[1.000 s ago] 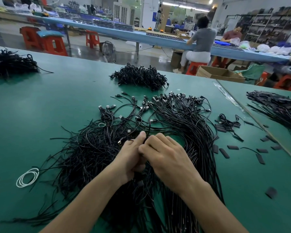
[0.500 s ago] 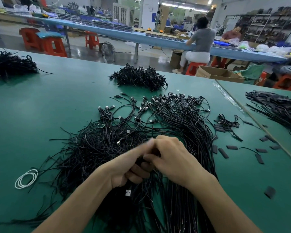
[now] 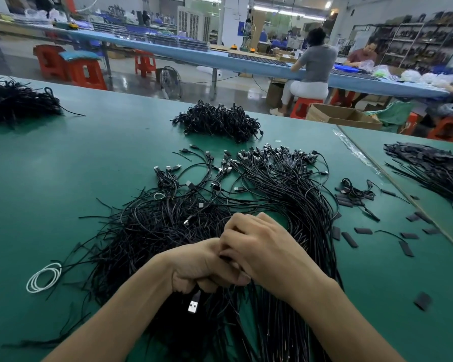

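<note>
Green table [image 3: 94, 163]: bears the cable heap [image 3: 246, 205], the landmark here.

Both hands sit over the heap's near side. The left hand [image 3: 202, 267] is fisted round one black cable [image 3: 197, 293]. The right hand [image 3: 262, 246] is curled over the left's knuckles and seems to pinch the same cable, though the contact is mostly hidden. The USB plug [image 3: 193, 307] hangs just below the left fist.

Handling, by judgement: the cable is light, limp and smooth-jacketed, and likely to snag in the heap. Best taken at the stiff plug body or just behind it.

Against half a second ago: the hands have drawn toward the heap's near edge, the left fist is tighter, and the plug hangs lower. A second ago no plug showed.
</note>
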Tool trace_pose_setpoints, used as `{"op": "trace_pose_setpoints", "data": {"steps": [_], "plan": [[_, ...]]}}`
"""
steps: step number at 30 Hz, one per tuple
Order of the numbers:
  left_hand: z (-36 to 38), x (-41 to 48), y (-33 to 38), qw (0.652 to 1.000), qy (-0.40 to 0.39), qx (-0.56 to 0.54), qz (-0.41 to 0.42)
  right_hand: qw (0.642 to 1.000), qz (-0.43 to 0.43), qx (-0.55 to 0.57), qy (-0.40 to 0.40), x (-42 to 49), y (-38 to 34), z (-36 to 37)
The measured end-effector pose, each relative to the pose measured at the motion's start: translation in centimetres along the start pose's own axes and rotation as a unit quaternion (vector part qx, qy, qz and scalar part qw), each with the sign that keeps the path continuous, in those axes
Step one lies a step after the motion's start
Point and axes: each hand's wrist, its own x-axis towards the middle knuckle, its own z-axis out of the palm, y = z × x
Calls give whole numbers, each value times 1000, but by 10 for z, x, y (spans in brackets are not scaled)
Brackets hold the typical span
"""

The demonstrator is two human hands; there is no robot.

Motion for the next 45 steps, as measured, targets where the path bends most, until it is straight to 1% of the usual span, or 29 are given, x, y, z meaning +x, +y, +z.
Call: {"op": "trace_pose_setpoints", "data": {"steps": [2,4,8,12,15,21,25,27,28,30,32,33,35,37,38,40,41,43,44,45], "plan": [[1,0,0,1000,8,8,-11,1000,8,12,12,-2,-1,1],[1,0,0,1000,6,13,-25,1000,-1,17,18,-1,-2,1],[3,0,-1,997,18,57,-49,999,-17,36,-30,3,-1,4],[4,0,-2,994,39,84,-56,998,9,51,-38,3,0,4],[6,3,-3,989,67,117,-65,998,21,32,-47,3,0,6],[7,6,-4,981,94,160,-55,996,55,-7,-66,3,-5,12],[6,10,-5,982,110,150,-32,997,70,9,-44,6,-8,11],[7,10,-5,986,118,118,-22,996,83,20,-25,6,-9,11],[6,10,-5,990,117,78,-15,996,89,24,-17,5,-9,11],[4,10,-7,994,97,-57,9,994,100,35,-4,3,-7,10],[2,10,-8,979,76,-185,42,991,116,58,14,2,-3,9],[1,10,-8,970,74,-224,57,990,122,67,26,1,-1,10],[3,12,-6,958,79,-261,88,983,142,91,68,1,1,13],[6,16,-4,947,86,-283,123,961,191,155,125,1,3,18],[8,18,-3,941,99,-293,140,943,221,195,157,1,4,21],[10,22,-4,931,145,-284,176,894,276,267,229,1,5,26],[11,23,-4,931,176,-256,191,866,302,302,259,1,6,28],[12,23,-2,932,254,-153,207,814,337,377,287,2,9,31],[11,22,-1,925,307,-87,208,790,346,416,287,3,10,31],[10,21,-1,907,368,-20,203,769,348,455,282,3,12,32]]}}
